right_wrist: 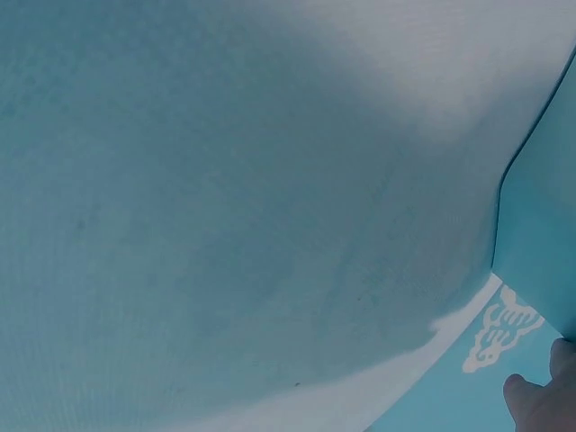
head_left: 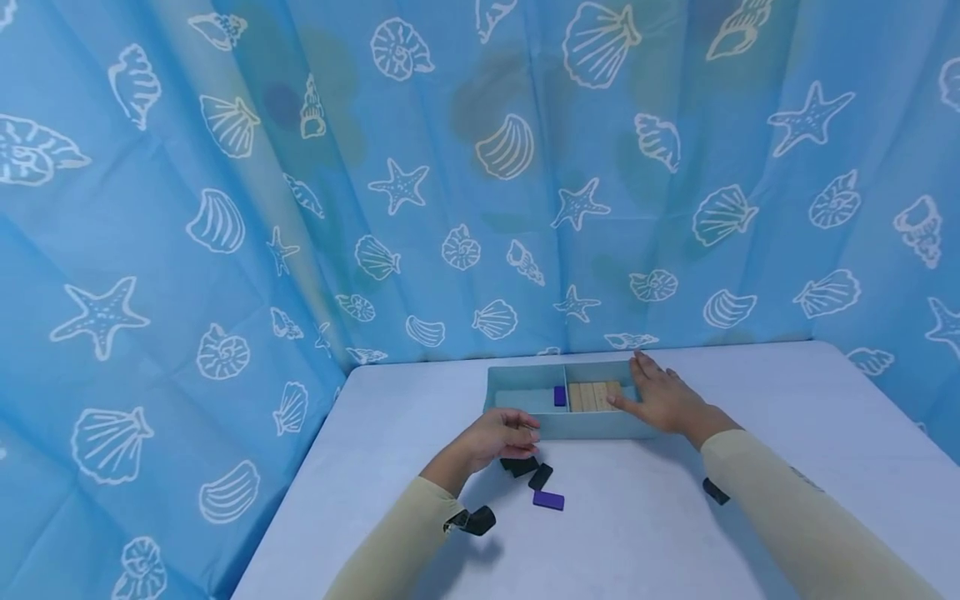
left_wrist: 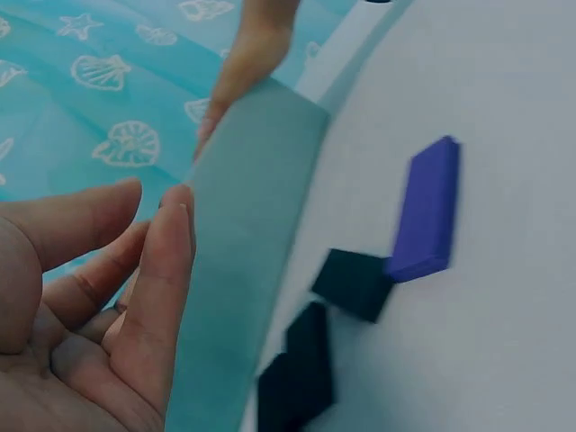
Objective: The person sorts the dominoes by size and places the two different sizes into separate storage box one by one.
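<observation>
A light blue-green box [head_left: 600, 427] with a divider sits on the table. Its right compartment has a row of light wooden blocks [head_left: 588, 397]; a purple block [head_left: 559, 396] stands in the left one against the divider. My left hand [head_left: 495, 435] hovers at the box's front left corner, fingers loosely bent, with nothing between thumb and fingertips in the left wrist view. My right hand [head_left: 663, 400] rests over the box's right end, fingers extended along the rim and thumb toward the wooden blocks. Only fingertips [right_wrist: 544, 396] of it show in the right wrist view.
In front of the box lie several black blocks [head_left: 540, 477], partly under my left hand, and another purple block [head_left: 548, 500]. A white cloth covers the table [head_left: 637, 517]. Behind it hangs a blue curtain [head_left: 450, 208] with shell prints.
</observation>
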Action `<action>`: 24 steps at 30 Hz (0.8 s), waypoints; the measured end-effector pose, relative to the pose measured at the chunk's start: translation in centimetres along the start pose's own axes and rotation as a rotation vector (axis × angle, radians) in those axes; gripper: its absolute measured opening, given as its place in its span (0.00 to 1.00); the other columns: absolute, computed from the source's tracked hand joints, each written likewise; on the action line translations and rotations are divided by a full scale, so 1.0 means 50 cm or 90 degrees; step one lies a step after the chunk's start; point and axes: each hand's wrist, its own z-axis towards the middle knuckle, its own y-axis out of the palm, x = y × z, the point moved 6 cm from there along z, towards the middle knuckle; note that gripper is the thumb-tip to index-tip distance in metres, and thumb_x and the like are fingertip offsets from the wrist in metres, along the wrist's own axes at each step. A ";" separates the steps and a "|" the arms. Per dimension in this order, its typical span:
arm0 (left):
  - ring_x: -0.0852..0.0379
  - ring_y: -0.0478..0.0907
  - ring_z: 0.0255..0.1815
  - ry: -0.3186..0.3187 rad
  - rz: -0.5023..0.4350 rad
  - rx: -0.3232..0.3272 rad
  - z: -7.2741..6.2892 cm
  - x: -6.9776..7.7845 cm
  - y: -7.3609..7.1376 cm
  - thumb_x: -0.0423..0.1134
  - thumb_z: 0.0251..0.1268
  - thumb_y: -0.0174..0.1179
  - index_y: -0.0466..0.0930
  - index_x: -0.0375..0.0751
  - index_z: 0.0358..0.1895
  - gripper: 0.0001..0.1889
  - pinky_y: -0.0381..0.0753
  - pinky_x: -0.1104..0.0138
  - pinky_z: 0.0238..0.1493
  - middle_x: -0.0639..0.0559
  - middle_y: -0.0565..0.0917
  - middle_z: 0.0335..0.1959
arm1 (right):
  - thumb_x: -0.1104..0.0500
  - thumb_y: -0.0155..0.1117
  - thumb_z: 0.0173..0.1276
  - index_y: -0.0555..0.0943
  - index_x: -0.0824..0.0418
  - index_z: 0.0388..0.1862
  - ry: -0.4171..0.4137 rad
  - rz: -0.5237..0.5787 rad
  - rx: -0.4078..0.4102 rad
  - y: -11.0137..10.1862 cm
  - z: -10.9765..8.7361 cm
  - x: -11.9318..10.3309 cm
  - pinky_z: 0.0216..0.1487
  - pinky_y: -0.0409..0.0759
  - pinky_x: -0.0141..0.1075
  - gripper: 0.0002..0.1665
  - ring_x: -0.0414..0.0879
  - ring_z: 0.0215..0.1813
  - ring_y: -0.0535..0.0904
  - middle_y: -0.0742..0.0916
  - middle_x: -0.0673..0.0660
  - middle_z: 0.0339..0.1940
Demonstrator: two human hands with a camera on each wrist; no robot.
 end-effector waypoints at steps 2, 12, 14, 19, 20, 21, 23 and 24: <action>0.51 0.84 0.40 -0.005 0.009 -0.011 -0.003 -0.010 0.010 0.29 0.66 0.61 0.75 0.27 0.56 0.17 0.84 0.61 0.44 0.43 0.83 0.39 | 0.26 0.42 0.69 0.45 0.78 0.74 0.000 0.000 -0.003 0.002 0.002 0.003 0.71 0.42 0.63 0.62 0.67 0.76 0.40 0.47 0.73 0.77; 0.49 0.85 0.37 -0.013 0.084 -0.040 -0.019 -0.053 0.038 0.32 0.63 0.64 0.80 0.35 0.52 0.14 0.85 0.59 0.39 0.45 0.87 0.38 | 0.26 0.42 0.69 0.44 0.77 0.74 0.003 0.011 -0.006 0.004 0.001 0.009 0.71 0.42 0.63 0.62 0.68 0.76 0.40 0.46 0.72 0.77; 0.49 0.85 0.36 -0.015 0.102 -0.053 -0.021 -0.058 0.045 0.32 0.62 0.65 0.81 0.37 0.50 0.13 0.85 0.59 0.37 0.46 0.87 0.37 | 0.26 0.42 0.69 0.43 0.77 0.74 0.007 0.009 -0.008 0.002 0.001 0.010 0.71 0.42 0.62 0.62 0.68 0.76 0.40 0.46 0.72 0.77; 0.49 0.85 0.33 -0.033 0.130 -0.058 -0.031 -0.063 0.060 0.29 0.60 0.65 0.82 0.38 0.49 0.14 0.85 0.60 0.34 0.48 0.87 0.37 | 0.26 0.43 0.69 0.43 0.77 0.74 0.009 0.013 -0.008 -0.001 0.003 0.010 0.71 0.42 0.62 0.62 0.68 0.76 0.39 0.45 0.72 0.77; 0.49 0.85 0.33 -0.038 0.132 -0.056 -0.034 -0.064 0.062 0.27 0.59 0.65 0.82 0.38 0.49 0.14 0.85 0.60 0.34 0.49 0.87 0.37 | 0.26 0.43 0.69 0.44 0.77 0.74 0.008 0.012 -0.006 0.000 0.003 0.009 0.71 0.43 0.62 0.62 0.68 0.76 0.39 0.46 0.72 0.77; 0.50 0.85 0.32 -0.041 0.139 -0.053 -0.036 -0.066 0.064 0.27 0.58 0.66 0.83 0.38 0.48 0.14 0.85 0.60 0.34 0.49 0.87 0.37 | 0.26 0.43 0.69 0.44 0.77 0.74 0.008 0.013 -0.006 0.001 0.003 0.009 0.71 0.43 0.62 0.62 0.68 0.76 0.40 0.46 0.72 0.77; 0.51 0.85 0.33 -0.043 0.153 -0.051 -0.038 -0.071 0.068 0.26 0.57 0.67 0.84 0.40 0.46 0.14 0.85 0.61 0.33 0.50 0.87 0.37 | 0.26 0.43 0.69 0.44 0.77 0.74 0.008 0.017 -0.005 0.003 0.002 0.006 0.71 0.44 0.62 0.62 0.68 0.76 0.40 0.46 0.72 0.77; 0.52 0.85 0.33 -0.042 0.164 -0.050 -0.039 -0.072 0.069 0.26 0.56 0.68 0.84 0.40 0.46 0.14 0.85 0.61 0.33 0.51 0.87 0.37 | 0.26 0.44 0.69 0.44 0.77 0.74 0.008 0.018 -0.005 0.003 0.002 0.005 0.71 0.44 0.62 0.62 0.68 0.76 0.40 0.46 0.72 0.77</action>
